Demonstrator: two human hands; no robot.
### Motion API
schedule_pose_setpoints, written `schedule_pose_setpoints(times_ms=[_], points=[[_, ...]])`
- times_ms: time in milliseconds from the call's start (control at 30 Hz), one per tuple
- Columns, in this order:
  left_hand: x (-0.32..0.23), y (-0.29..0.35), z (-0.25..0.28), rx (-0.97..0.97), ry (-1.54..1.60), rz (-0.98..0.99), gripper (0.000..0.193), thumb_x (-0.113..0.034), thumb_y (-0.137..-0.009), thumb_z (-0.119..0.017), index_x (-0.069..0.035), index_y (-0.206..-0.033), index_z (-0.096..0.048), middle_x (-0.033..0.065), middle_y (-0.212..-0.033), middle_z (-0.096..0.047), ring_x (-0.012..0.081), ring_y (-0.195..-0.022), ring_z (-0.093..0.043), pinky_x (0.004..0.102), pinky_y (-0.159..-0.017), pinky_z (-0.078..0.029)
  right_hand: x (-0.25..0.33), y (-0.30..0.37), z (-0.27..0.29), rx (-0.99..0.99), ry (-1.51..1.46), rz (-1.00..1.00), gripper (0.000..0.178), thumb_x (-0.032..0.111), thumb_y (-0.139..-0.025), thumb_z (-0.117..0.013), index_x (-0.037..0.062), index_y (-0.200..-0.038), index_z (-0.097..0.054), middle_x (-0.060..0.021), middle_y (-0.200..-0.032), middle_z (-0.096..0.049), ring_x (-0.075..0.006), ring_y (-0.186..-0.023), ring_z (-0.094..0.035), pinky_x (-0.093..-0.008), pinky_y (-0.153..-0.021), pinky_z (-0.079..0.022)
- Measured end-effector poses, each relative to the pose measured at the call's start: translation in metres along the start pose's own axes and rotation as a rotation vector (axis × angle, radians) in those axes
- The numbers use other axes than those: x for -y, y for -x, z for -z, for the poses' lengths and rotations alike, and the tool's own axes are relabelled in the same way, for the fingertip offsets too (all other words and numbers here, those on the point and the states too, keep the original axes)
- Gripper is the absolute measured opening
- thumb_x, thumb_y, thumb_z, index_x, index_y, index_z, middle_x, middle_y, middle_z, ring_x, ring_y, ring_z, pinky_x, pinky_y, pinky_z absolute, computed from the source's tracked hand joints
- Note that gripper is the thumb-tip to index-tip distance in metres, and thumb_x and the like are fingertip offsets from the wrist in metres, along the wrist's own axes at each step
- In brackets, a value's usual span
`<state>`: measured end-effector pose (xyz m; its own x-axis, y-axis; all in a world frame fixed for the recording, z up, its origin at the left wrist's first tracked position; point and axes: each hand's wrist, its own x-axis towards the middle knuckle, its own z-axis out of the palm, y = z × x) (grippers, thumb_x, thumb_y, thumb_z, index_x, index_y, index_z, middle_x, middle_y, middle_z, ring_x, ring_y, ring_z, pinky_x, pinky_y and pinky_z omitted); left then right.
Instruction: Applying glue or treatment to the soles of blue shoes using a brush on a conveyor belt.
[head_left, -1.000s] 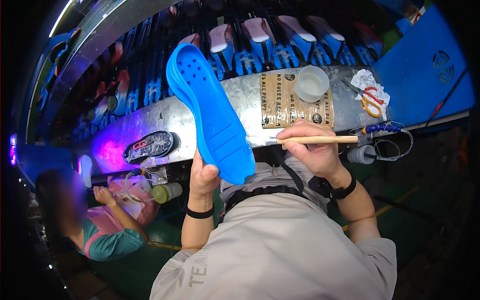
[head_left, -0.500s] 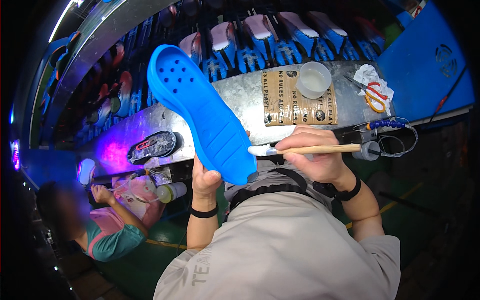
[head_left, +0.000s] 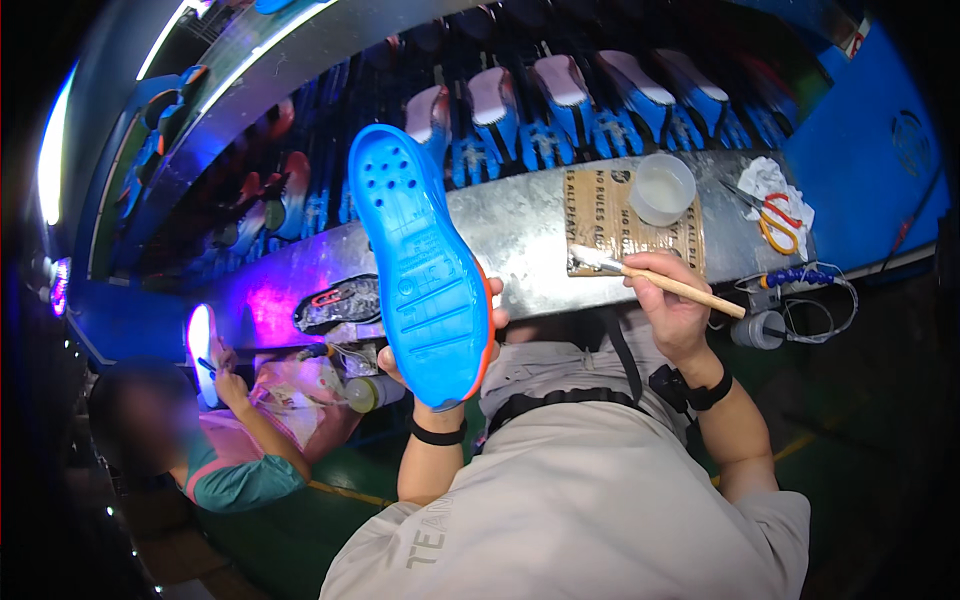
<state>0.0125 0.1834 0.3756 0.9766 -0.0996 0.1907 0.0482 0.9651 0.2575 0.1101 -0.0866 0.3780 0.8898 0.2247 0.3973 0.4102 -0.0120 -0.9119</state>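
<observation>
My left hand [head_left: 495, 312] is closed around the edges of a blue shoe sole [head_left: 430, 290], its thumb on one side and fingers on the other. The sole stands heel end up, its inner face toward me, with round holes at the heel, ribs below and an orange-red strip along the right edge. Its surface looks wet and shiny. Pinched in my right hand [head_left: 672, 310] is a paintbrush [head_left: 712, 298] with a wooden handle. The white bristles point left, apart from the sole, near the front edge of a cardboard piece [head_left: 590, 240]. On that cardboard stands a plastic cup [head_left: 662, 190] of cloudy liquid.
Orange-handled scissors [head_left: 778, 228] lie by crumpled white tissue [head_left: 785, 185] on the metal bench [head_left: 520, 230]. A black sole [head_left: 340, 303] lies at left. Behind runs a rack of several shoe uppers [head_left: 565, 80]. At left a co-worker [head_left: 245, 480] holds a white sole [head_left: 203, 345].
The brush has left the sole's toe end and moved right, over the bench edge. The sole has turned more upright, showing its orange-red edge. The whole view has shifted slightly.
</observation>
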Motion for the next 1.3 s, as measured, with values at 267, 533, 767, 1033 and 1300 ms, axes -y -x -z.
schedule_pose_setpoints(times_ms=[267, 533, 767, 1033, 1300], points=[[-0.015, 0.012, 0.026, 0.169, 0.379, 0.036, 0.11, -0.048, -0.083, -0.08, -0.008, -0.162, -0.014, 0.033, -0.149, -0.031, 0.0418, -0.12, -0.053, 0.0393, -0.08, -0.058, -0.036, 0.001, -0.011, -0.011, 0.056, -0.007, 0.016, 0.004, -0.093, -0.067, -0.0012, -0.108, -0.071, -0.0119, -0.095, -0.072, -0.0189, -0.083, -0.067, -0.03, -0.076, -0.052], [-0.021, 0.02, 0.031, 0.205, 0.391, 0.083, 0.11, -0.056, -0.082, -0.078, -0.01, -0.161, -0.016, 0.0298, -0.143, -0.035, 0.0344, -0.108, -0.056, 0.0274, -0.064, -0.048, -0.062, -0.004, -0.018, 0.054, 0.108, 0.008, 0.017, 0.006, -0.093, -0.067, -0.0005, -0.108, -0.071, -0.0133, -0.099, -0.073, -0.0239, -0.089, -0.07, -0.0329, -0.08, -0.054], [-0.022, 0.016, 0.018, 0.247, 0.403, 0.135, 0.104, -0.056, -0.082, -0.078, -0.009, -0.158, -0.026, 0.0324, -0.142, -0.039, 0.0388, -0.11, -0.057, 0.0336, -0.072, -0.057, -0.088, -0.006, -0.021, 0.061, 0.106, -0.084, 0.018, 0.008, -0.093, -0.068, -0.0005, -0.108, -0.071, -0.0138, -0.103, -0.072, -0.025, -0.094, -0.07, -0.0334, -0.084, -0.054], [-0.023, 0.014, 0.015, 0.253, 0.393, 0.157, 0.094, -0.054, -0.084, -0.078, -0.008, -0.155, -0.035, 0.0303, -0.142, -0.044, 0.046, -0.112, -0.055, 0.0412, -0.079, -0.059, -0.098, -0.002, -0.021, 0.043, 0.13, -0.033, 0.017, 0.008, -0.093, -0.068, 0.0004, -0.108, -0.071, -0.0145, -0.101, -0.072, -0.028, -0.092, -0.07, -0.0347, -0.082, -0.054], [-0.017, 0.009, 0.005, 0.16, 0.402, 0.165, 0.115, -0.059, -0.077, -0.082, -0.004, -0.159, -0.024, 0.0351, -0.147, -0.039, 0.0468, -0.117, -0.055, 0.0479, -0.085, -0.058, -0.1, 0.001, -0.023, 0.037, 0.197, -0.052, 0.019, 0.011, -0.091, -0.07, 0.002, -0.107, -0.074, -0.0168, -0.105, -0.074, -0.0327, -0.099, -0.072, -0.0379, -0.088, -0.056]])
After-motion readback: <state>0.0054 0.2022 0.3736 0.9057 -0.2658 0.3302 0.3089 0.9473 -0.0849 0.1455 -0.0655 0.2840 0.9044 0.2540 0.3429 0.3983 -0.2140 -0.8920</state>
